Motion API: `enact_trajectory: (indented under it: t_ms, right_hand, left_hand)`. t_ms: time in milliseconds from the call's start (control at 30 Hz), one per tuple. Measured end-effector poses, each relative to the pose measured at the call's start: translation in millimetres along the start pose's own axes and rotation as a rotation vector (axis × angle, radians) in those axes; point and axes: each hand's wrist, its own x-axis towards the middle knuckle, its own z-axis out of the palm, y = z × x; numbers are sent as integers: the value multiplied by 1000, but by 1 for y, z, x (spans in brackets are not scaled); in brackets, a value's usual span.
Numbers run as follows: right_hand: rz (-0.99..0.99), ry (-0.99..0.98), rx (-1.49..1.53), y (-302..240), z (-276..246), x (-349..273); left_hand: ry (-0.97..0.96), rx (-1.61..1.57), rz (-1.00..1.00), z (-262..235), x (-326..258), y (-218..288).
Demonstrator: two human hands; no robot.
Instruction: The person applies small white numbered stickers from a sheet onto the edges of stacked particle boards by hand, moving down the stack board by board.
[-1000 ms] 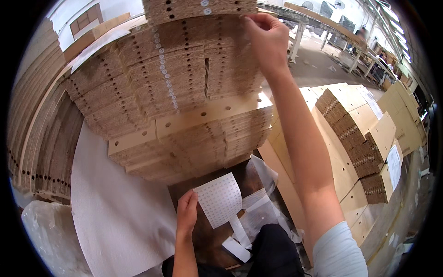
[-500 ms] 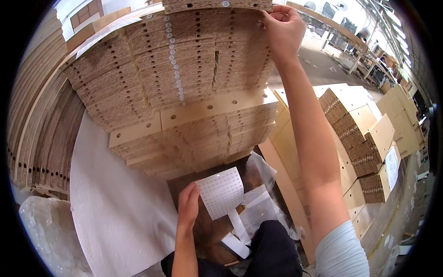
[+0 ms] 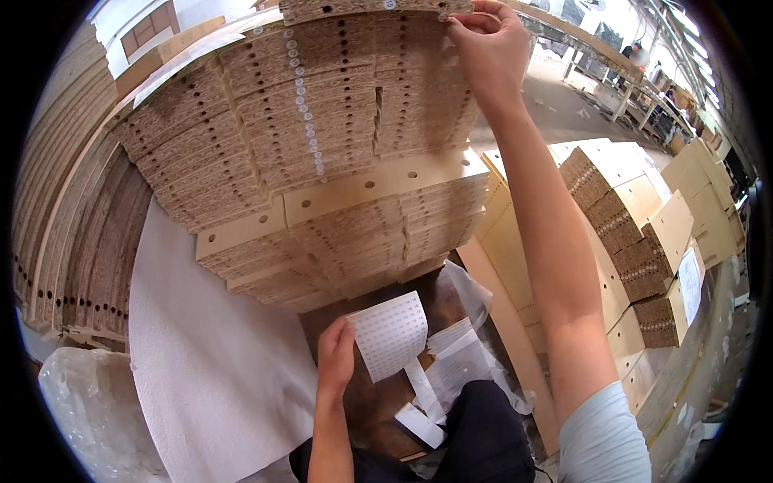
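My left hand (image 3: 336, 354) grips a white sheet of small printed stickers (image 3: 390, 334) by its left edge, low in front of me. Up at the top, my right hand (image 3: 491, 50) reaches to the right end of the topmost chipboard panel (image 3: 354, 10), thumb and fingertips pinched together at its edge. Whether a tiny sticker sits between those fingertips cannot be made out. Below that panel rises a tall stack of chipboard panels (image 3: 322, 105), their raw edges drilled with holes. A column of small round white stickers (image 3: 302, 101) runs down the stack's front.
More panels stand at the left (image 3: 68, 193), beside a white foam sheet (image 3: 217, 346) and a clear plastic bag (image 3: 88, 402). Paper sheets (image 3: 463, 366) and a small white box (image 3: 420, 425) lie by my knees. Further panel stacks (image 3: 620, 209) fill the right; a person is far back.
My right hand's fingertips have shifted slightly left along the top panel's edge. My left hand still holds the sticker sheet, and the whole view has shifted a little.
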Motion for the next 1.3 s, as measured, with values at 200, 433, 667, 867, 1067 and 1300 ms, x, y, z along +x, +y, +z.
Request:
enact_trajectory:
  t_ms: [200, 433, 667, 867, 1067, 1300]
  right_hand:
    - [26, -32, -57, -16, 1, -4]
    - [39, -49, -85, -24, -1, -2]
    - [23, -46, -185, -27, 0, -4]
    - [-118, 5, -466, -31, 1, -7]
    - [-148, 52, -464, -16, -8, -1]
    - [-78, 21, -151, 0, -12, -4]
  left_hand:
    - [5, 11, 19, 4, 1, 5]
    - [10, 55, 18, 6, 1, 0]
    - [4, 80, 53, 6, 1, 2]
    - [-2, 89, 71, 3, 2, 1]
    - [6, 91, 65, 6, 2, 4]
    - [17, 87, 52, 5, 1, 10]
